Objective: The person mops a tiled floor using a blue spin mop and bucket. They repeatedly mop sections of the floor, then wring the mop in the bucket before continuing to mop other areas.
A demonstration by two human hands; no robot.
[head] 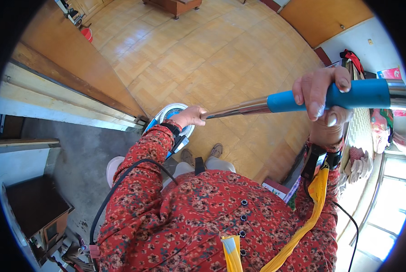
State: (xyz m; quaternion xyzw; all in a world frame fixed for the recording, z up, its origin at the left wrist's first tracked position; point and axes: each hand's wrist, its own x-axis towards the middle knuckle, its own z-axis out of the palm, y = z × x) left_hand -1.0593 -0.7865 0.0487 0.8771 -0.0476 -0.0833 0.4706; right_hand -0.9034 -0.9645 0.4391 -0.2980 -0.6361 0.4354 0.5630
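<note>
My right hand (320, 91) is wrapped around the blue sleeve (362, 94) of a long metal pole (238, 109), with the thumb along its near side. Further down, my left hand (188, 116) grips the same pole near its narrow visible end. Behind that hand, on the floor by the door jamb, stands a blue and white bucket (156, 119), probably a mop bucket. My left hand and forearm hide part of it. The pole's lower end is out of sight behind the left hand, so I cannot tell whether it reaches the bucket.
A wooden door (77, 64) and its frame (63, 93) rise at the left. Wooden furniture (174, 6) and a red bucket (86, 34) stand further off. A box (276, 188) lies right of my feet. A black cable (106, 200) runs along my left arm.
</note>
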